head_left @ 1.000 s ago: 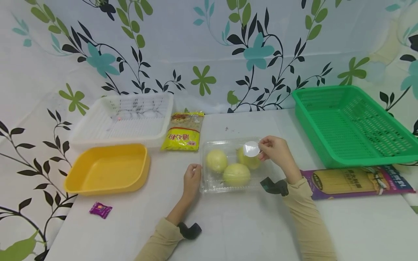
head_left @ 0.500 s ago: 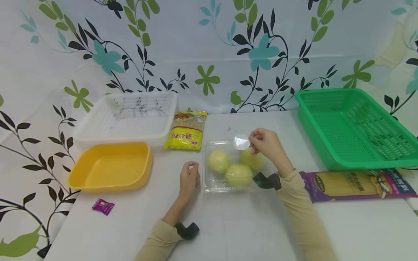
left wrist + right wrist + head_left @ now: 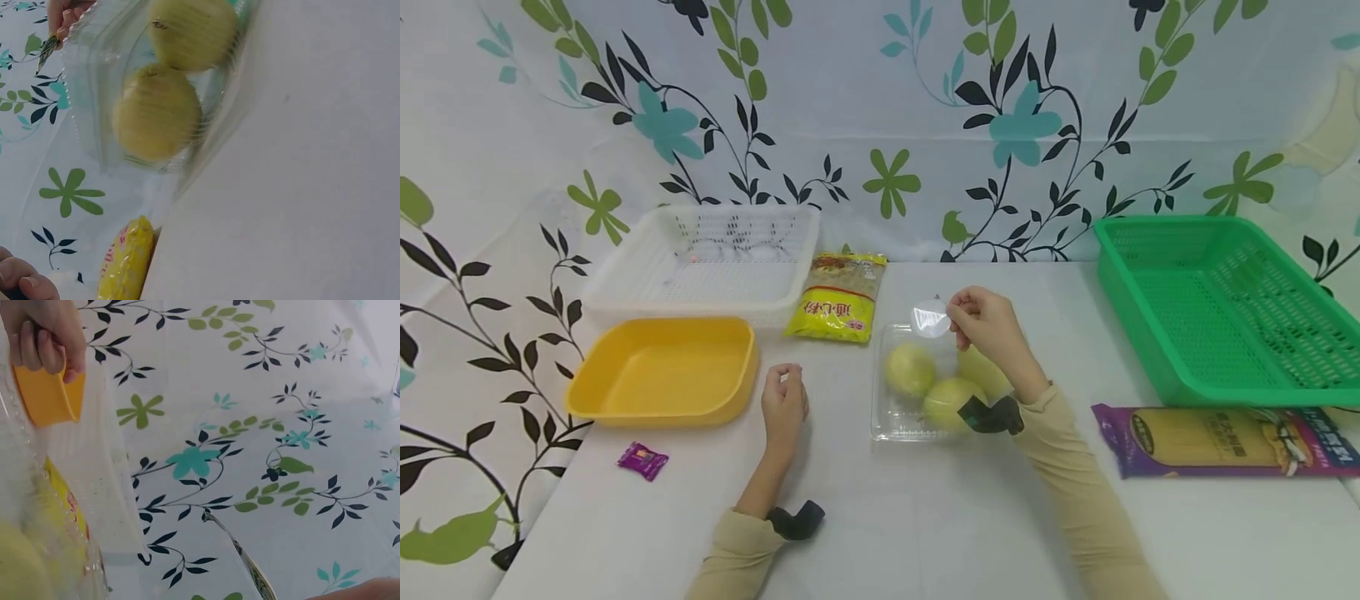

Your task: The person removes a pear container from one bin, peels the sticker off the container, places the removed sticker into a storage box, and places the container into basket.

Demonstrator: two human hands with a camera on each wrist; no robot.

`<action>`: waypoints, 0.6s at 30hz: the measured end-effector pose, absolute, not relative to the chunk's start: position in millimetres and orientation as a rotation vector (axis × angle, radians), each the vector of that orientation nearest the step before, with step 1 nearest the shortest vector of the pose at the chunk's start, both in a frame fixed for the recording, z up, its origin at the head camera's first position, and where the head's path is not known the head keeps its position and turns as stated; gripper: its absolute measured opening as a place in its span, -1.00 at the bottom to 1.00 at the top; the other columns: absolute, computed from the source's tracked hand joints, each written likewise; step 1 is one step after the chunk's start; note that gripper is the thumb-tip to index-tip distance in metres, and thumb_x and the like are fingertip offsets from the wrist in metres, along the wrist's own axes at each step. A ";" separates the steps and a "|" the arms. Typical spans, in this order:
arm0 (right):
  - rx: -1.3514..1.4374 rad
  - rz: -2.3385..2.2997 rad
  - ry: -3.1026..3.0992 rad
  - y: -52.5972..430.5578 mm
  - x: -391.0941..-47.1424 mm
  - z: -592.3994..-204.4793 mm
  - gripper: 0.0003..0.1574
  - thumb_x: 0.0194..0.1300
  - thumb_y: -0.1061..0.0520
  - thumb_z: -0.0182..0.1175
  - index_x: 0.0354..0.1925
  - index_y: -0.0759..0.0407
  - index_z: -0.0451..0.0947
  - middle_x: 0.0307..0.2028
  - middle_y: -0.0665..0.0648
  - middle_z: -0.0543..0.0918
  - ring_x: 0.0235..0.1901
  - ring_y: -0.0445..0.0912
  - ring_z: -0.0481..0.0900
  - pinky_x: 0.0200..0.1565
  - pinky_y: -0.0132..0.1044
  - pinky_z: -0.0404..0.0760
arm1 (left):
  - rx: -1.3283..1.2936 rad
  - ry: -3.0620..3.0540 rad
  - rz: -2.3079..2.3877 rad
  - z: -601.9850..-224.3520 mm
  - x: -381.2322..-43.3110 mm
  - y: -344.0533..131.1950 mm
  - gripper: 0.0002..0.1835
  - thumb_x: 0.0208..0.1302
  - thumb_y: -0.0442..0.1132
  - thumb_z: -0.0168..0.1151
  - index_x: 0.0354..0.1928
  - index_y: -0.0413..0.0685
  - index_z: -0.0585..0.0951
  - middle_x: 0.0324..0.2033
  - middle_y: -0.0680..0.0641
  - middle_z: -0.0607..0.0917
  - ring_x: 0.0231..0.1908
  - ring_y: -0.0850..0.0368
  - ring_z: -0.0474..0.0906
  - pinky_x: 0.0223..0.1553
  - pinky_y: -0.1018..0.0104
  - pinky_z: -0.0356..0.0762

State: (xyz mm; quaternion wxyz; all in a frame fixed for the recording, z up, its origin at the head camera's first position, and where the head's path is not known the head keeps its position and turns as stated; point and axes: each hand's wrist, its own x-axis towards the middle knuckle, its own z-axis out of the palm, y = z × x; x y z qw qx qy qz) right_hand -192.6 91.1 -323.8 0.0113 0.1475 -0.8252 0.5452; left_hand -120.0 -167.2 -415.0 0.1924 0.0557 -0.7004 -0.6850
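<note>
My right hand (image 3: 988, 329) pinches a thin round sticker (image 3: 930, 319) between thumb and index finger, above the far edge of a clear plastic clamshell box (image 3: 891, 423). The sticker's upper face looks white and glossy. In the right wrist view the sticker (image 3: 249, 562) appears edge-on, with dark and golden print. Inside the box sit three pale yellow-green round fruits (image 3: 911, 370); the right wrist and its black band partly cover two of them. My left hand (image 3: 784, 410) is left of the box, near the yellow basin, its fingers loosely curled with nothing seen in them.
Left of the hands are the yellow basin (image 3: 662, 375), a white basket (image 3: 730, 279) and a purple wrapped sweet (image 3: 642, 461). A yellow food bag (image 3: 841, 300) lies behind the box. Rightward are a green basket (image 3: 1206, 308) and a purple pasta pack (image 3: 1225, 442).
My right hand has carried the sticker left and away from me, from over the fruit to the box's far edge. My left hand has left the box's side and moved left.
</note>
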 end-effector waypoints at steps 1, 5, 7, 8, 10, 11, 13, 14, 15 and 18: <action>0.473 1.713 -2.558 86.8 -189.6 -319.7 -0.88 0.24 0.34 0.01 -0.32 0.46 0.41 -0.64 0.14 0.46 -0.76 -0.14 0.39 -0.62 -0.36 0.46 | 0.164 -1.956 -1.913 -413.7 -119.0 -170.7 -0.83 0.35 -0.39 -0.19 -0.21 -0.45 0.30 -0.86 0.11 0.20 -0.86 0.36 0.07 -0.81 0.55 0.02; 0.512 1.736 -2.513 72.1 -181.7 -305.8 -0.90 0.22 0.40 0.00 -0.33 0.51 0.40 -0.66 0.13 0.45 -0.77 -0.15 0.37 -0.63 -0.39 0.44 | 0.168 -1.951 -1.836 -408.2 -116.3 -182.7 -0.87 0.34 -0.36 -0.15 -0.21 -0.36 0.30 -0.85 0.11 0.22 -0.83 0.36 0.08 -0.79 0.54 0.02; 0.516 1.750 -2.502 67.5 -185.6 -308.1 -0.90 0.22 0.38 0.01 -0.33 0.48 0.41 -0.65 0.13 0.46 -0.77 -0.16 0.37 -0.63 -0.38 0.44 | 0.171 -1.945 -1.767 -406.8 -115.2 -189.3 -0.88 0.33 -0.36 -0.11 -0.23 -0.33 0.32 -0.84 0.11 0.23 -0.82 0.36 0.09 -0.78 0.53 0.03; 0.522 1.758 -2.497 65.1 -188.4 -310.3 -0.90 0.22 0.36 0.02 -0.34 0.47 0.42 -0.65 0.16 0.47 -0.77 -0.16 0.37 -0.63 -0.38 0.44 | 0.173 -1.941 -1.732 -406.7 -114.9 -193.5 -0.88 0.32 -0.36 -0.09 -0.24 -0.34 0.33 -0.85 0.11 0.24 -0.82 0.36 0.10 -0.79 0.53 0.03; 0.540 1.767 -2.487 60.2 -194.5 -315.5 -0.90 0.22 0.34 0.03 -0.33 0.44 0.42 -0.63 0.20 0.49 -0.77 -0.15 0.37 -0.64 -0.37 0.43 | 0.193 -1.924 -1.651 -408.6 -115.4 -203.0 -0.85 0.30 -0.35 -0.05 -0.26 -0.37 0.36 -0.85 0.12 0.25 -0.82 0.36 0.10 -0.79 0.52 0.02; 0.548 1.775 -2.483 57.6 -197.7 -318.1 -0.89 0.22 0.33 0.04 -0.33 0.42 0.43 -0.62 0.23 0.50 -0.77 -0.14 0.38 -0.64 -0.36 0.43 | 0.201 -1.909 -1.613 -409.8 -115.7 -208.1 -0.84 0.29 -0.34 -0.04 -0.26 -0.38 0.38 -0.85 0.12 0.25 -0.82 0.36 0.10 -0.80 0.52 0.02; 0.564 1.781 -2.481 51.9 -202.4 -321.3 -0.90 0.22 0.31 0.06 -0.33 0.39 0.44 -0.61 0.24 0.51 -0.77 -0.12 0.39 -0.65 -0.36 0.43 | 0.224 -1.894 -1.533 -412.4 -116.7 -218.4 -0.81 0.29 -0.31 -0.01 -0.28 -0.39 0.41 -0.86 0.12 0.26 -0.82 0.36 0.09 -0.80 0.52 0.01; 0.574 1.782 -2.481 49.1 -203.9 -321.5 -0.90 0.22 0.30 0.06 -0.34 0.38 0.44 -0.61 0.24 0.51 -0.76 -0.10 0.40 -0.65 -0.36 0.43 | 0.237 -1.888 -1.485 -413.1 -117.0 -223.3 -0.80 0.29 -0.30 -0.01 -0.29 -0.40 0.42 -0.86 0.12 0.27 -0.82 0.37 0.09 -0.81 0.52 0.01; 0.585 1.783 -2.481 46.3 -205.1 -321.4 -0.90 0.23 0.30 0.06 -0.34 0.37 0.44 -0.62 0.22 0.51 -0.76 -0.10 0.40 -0.65 -0.35 0.43 | 0.248 -1.879 -1.441 -413.5 -117.0 -227.7 -0.79 0.28 -0.29 0.00 -0.30 -0.40 0.43 -0.86 0.12 0.27 -0.83 0.36 0.09 -0.81 0.52 0.00; 0.602 1.799 -2.472 39.0 -208.5 -320.6 -0.91 0.22 0.29 0.08 -0.35 0.35 0.45 -0.63 0.17 0.50 -0.76 -0.08 0.40 -0.64 -0.31 0.44 | 0.266 -1.865 -1.354 -413.8 -114.9 -239.3 -0.77 0.29 -0.28 0.00 -0.31 -0.41 0.43 -0.87 0.09 0.29 -0.84 0.34 0.10 -0.82 0.51 0.01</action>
